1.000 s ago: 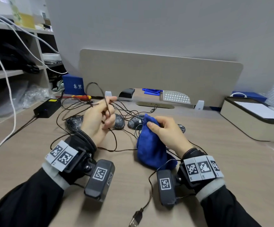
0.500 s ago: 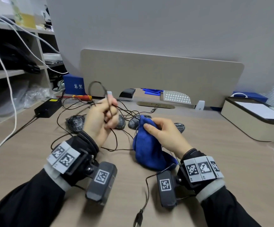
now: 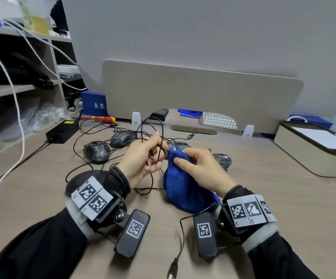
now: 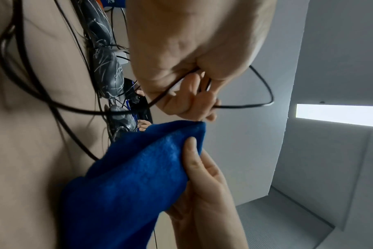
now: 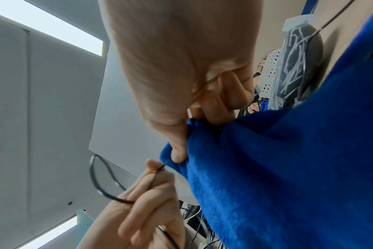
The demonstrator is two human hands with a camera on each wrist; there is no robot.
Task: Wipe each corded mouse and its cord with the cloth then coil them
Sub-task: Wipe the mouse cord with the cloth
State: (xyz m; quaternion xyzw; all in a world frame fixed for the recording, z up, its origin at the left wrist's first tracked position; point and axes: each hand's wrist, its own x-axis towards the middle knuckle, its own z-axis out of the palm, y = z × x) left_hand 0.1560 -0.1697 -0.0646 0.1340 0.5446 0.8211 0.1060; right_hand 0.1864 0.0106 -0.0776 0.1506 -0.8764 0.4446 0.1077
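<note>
Pinching a black mouse cord (image 3: 161, 131) above the desk (image 3: 283, 198), the left hand (image 3: 141, 158) holds it just beside the right hand (image 3: 201, 170), whose thumb and fingers grip the blue cloth (image 3: 183, 190), so the cord runs sideways into the cloth.

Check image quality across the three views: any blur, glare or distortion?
Head view: wide-angle bowing at the edges, hands sharp, USB plug smeared. Left wrist view: cord crisp, ceiling light blown out. Right wrist view: blue cloth soft, cord loop blurred.
</note>
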